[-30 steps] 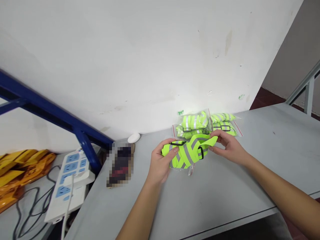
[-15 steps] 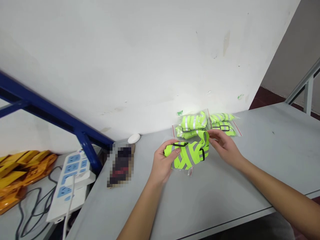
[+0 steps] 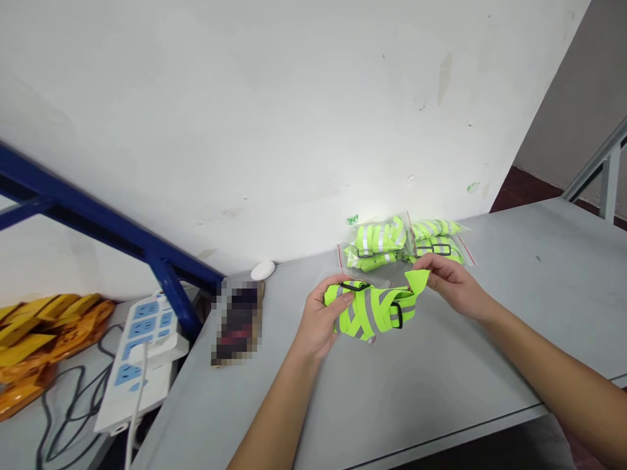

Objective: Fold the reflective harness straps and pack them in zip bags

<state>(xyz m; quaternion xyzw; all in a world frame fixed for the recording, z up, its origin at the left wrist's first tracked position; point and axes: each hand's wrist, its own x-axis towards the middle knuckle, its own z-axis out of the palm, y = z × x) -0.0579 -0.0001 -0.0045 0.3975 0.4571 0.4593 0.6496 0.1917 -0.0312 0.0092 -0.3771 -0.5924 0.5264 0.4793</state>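
A bundle of yellow-green strap (image 3: 375,312) with grey reflective stripes and black buckles is wrapped up above the table. My left hand (image 3: 321,316) is closed round its left end, thumb on top. At the other end, my right hand (image 3: 448,282) pinches a loose end of the strap, which stands up pointed and folded. Part of a clear plastic bag shows beneath and behind the bundle. Just behind lie clear bags of similar straps, one stack at left (image 3: 377,240) and another at right (image 3: 437,247).
The grey table (image 3: 392,405) meets a white wall. A white oval object (image 3: 263,270) and a pixelated flat item (image 3: 238,323) lie left of my hands. Further left are a blue metal frame (image 3: 98,219), a white power strip (image 3: 142,365), cables and orange-yellow packets (image 3: 46,339).
My right hand has moved slightly right, drawing the loose strap end outward. The loop that stood up at the bundle's right end is now a folded point.
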